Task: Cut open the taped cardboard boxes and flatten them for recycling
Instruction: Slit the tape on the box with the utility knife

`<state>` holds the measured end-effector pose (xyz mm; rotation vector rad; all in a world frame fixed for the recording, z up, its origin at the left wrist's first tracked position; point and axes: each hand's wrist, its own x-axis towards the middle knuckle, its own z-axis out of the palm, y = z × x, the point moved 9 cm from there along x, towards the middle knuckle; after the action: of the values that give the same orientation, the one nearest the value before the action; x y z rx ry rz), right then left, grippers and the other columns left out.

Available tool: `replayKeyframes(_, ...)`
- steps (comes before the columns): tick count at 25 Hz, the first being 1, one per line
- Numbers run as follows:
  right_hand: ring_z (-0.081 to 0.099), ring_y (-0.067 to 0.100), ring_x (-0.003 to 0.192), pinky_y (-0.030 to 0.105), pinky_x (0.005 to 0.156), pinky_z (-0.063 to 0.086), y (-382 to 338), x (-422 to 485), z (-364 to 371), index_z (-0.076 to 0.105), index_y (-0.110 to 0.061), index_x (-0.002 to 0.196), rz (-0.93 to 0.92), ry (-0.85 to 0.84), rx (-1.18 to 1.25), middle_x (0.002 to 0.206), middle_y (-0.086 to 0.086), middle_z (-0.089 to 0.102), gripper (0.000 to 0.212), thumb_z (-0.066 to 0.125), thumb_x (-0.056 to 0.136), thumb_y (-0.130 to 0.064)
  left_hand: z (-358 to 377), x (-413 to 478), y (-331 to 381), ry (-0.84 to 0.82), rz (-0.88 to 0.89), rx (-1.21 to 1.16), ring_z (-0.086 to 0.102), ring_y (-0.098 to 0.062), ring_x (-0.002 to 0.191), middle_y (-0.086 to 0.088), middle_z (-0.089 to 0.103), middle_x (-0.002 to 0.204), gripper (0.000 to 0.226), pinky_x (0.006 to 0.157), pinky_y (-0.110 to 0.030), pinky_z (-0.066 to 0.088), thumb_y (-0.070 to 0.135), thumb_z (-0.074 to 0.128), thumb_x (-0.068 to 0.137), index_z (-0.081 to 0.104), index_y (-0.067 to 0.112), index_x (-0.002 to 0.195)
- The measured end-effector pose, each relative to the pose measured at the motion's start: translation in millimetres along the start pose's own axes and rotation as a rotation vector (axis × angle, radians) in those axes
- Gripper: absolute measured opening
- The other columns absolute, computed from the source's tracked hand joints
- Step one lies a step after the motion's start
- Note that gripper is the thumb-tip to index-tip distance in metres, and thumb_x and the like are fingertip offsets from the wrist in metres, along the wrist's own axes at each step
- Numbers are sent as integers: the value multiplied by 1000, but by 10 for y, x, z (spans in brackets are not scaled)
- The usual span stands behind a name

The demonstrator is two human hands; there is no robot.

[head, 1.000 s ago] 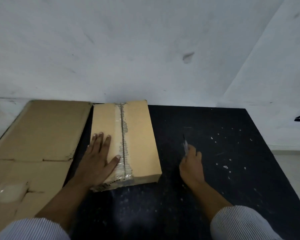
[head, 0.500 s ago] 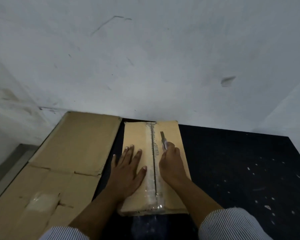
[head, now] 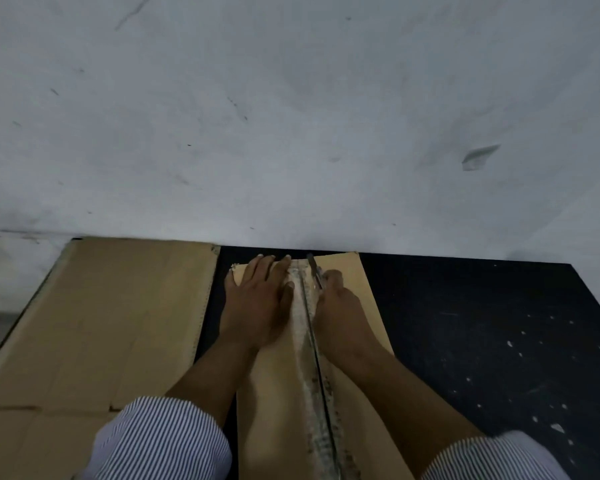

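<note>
1. The brown rectangular cardboard box [head: 274, 393] lies flat on the black speckled table [head: 482, 341], at the centre of the view. Its long axis runs from 6 o'clock to 12 o'clock, and its far end points at the scuffed white wall [head: 291, 116].
2. A strip of clear, wrinkled packing tape [head: 303, 341] runs down the middle of the box top, parallel to the long axis. A dark line runs along the right edge of the strip.
3. The left hand [head: 260, 303] rests palm down on the box panel at 9 o'clock of the tape. Its fingers are straight and close together, and they point to 12 o'clock, reaching the far edge of the box. The thumb lies against the tape.
4. The right hand [head: 340, 306] lies on the panel at 3 o'clock of the tape, fingers curled round a slim grey utility knife [head: 315, 271]. The knife points to 12 o'clock, leaning slightly toward 11, at the far end of the tape line. Whether the blade touches the tape cannot be told.
5. Both forearms lie over the box, and both sleeves are white with thin dark stripes.
6. A large flattened sheet of brown cardboard [head: 118, 323] lies at 9 o'clock of the box, separated from it by a narrow strip of table.
</note>
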<state>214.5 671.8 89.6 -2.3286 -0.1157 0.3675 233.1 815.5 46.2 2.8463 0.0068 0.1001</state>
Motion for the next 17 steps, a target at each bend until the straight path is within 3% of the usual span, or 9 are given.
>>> replayKeyframes(2, 54, 11, 65, 16, 46, 39, -52, 113, 72, 26, -15, 146, 20, -10, 0, 92, 6, 61, 47, 44, 103, -16, -4, 37, -5, 23, -6, -8, 27, -17, 146, 6, 36, 154, 54, 116, -62, 17, 47, 33, 103, 25, 36, 155)
replayKeyframes(6, 60, 22, 89, 35, 81, 53, -4, 178, 270, 8, -22, 160, 41, -58, -129, 114, 13, 62, 65, 40, 105, -32, 13, 70, -5, 36, -2, 27, 30, -15, 143, 7, 37, 150, 54, 115, -62, 19, 47, 35, 102, 25, 37, 153)
replayKeyframes(14, 55, 14, 84, 28, 72, 46, -204, 165, 266, 2, -19, 160, 76, -58, -216, 119, 12, 61, 62, 35, 108, -26, 25, 95, -28, 2, -37, -31, 19, -15, 150, 9, 32, 156, 49, 116, -64, 14, 37, 37, 105, 27, 39, 153)
replayKeyframes(17, 57, 17, 92, 27, 76, 43, -207, 154, 254, 4, -19, 160, 88, -46, -222, 125, 13, 58, 60, 34, 109, -26, 27, 107, -36, -17, -42, -27, 15, -15, 152, 8, 29, 160, 51, 117, -63, 14, 38, 36, 105, 24, 40, 155)
